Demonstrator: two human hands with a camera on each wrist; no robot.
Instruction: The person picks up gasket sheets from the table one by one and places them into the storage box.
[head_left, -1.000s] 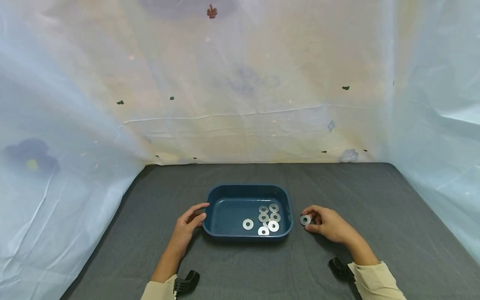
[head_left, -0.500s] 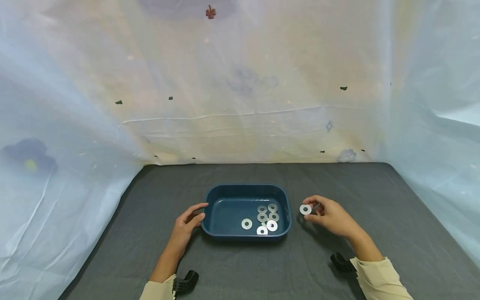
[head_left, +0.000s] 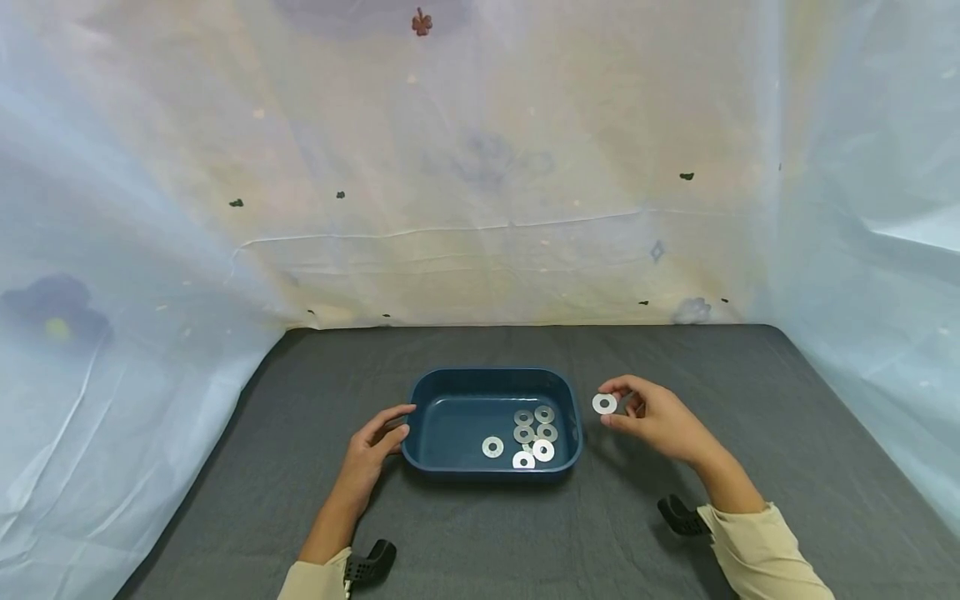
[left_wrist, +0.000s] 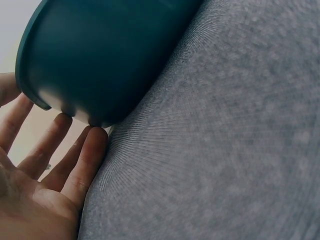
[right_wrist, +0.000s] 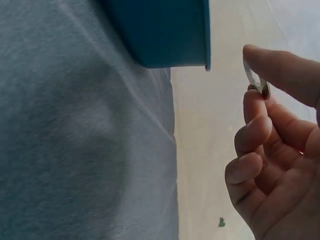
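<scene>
My right hand [head_left: 660, 421] pinches a flat metal washer [head_left: 604, 404] between thumb and fingertips, raised above the cloth just right of the blue tray [head_left: 442, 468]. In the right wrist view the washer [right_wrist: 257, 80] shows nearly edge-on, its upper end at the thumb, while the other fingers curl toward the palm. Several similar washers [head_left: 492, 447] lie inside the tray, most of them clustered and partly overlapping in its right half. Against the tray's left end rests my left hand [head_left: 370, 450]. The left wrist view has its fairly straight fingers [left_wrist: 92, 150] touching the outer wall.
Dark grey cloth [head_left: 480, 542] covers the table under the tray. A pale patterned curtain [head_left: 480, 167] hangs along the far edge, with bluish sheets at both sides. Black wrist mounts [head_left: 371, 564] sit by both sleeves.
My right hand has lifted the washer off the cloth and carried it up and slightly toward the tray. The left hand keeps its place at the tray's left end.
</scene>
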